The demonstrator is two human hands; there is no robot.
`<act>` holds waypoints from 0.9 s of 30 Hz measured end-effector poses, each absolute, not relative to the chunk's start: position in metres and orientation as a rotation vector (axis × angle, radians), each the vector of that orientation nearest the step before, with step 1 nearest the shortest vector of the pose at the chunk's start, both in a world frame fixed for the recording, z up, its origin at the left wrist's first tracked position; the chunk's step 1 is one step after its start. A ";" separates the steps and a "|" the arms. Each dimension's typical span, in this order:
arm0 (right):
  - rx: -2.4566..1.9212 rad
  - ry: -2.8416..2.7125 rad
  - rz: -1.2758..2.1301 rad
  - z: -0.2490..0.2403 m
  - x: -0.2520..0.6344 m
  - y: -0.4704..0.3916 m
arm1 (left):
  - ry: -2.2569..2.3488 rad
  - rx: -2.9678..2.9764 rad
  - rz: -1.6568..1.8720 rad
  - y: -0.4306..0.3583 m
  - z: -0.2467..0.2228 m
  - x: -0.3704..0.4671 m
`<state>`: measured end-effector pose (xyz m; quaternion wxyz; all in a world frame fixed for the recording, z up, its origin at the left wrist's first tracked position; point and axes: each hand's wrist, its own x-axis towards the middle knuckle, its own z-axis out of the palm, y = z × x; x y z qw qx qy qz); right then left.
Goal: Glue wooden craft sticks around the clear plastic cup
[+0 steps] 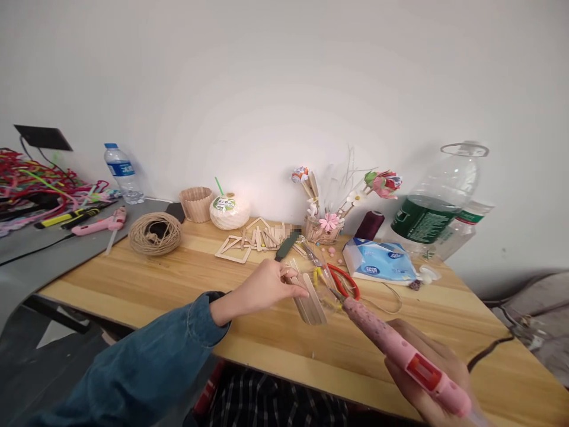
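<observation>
My left hand (269,287) reaches in from the left and pinches the upper ends of a row of flat wooden craft sticks (313,305) just over the table. Whether the sticks are joined together I cannot tell. A pink hot glue gun (382,335) is gripped in my right hand (438,350), its nozzle pointing up and left, close to the right edge of the stick row. Behind the nozzle lie scissors with red handles (351,281). Beyond my left fingers is a dark green flat tool or strip (288,244), its far end blurred out.
Loose sticks (260,237), a twine coil (155,234) and a wooden stick cup (195,204) lie left and behind. A flower pot (324,228), tissue pack (380,261) and large plastic bottle (438,190) stand at the right. Another pink glue gun (100,224) rests on the grey table.
</observation>
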<state>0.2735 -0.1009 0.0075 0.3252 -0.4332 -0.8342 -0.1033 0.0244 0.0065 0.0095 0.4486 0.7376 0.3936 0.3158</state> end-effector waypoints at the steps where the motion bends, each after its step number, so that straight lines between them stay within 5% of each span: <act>1: -1.121 -2.215 -0.261 0.008 0.273 -0.101 | 0.975 1.816 0.744 0.003 0.011 0.028; 27: -1.029 -2.266 -0.374 -0.013 0.279 -0.097 | 1.061 1.822 0.634 -0.017 0.025 0.044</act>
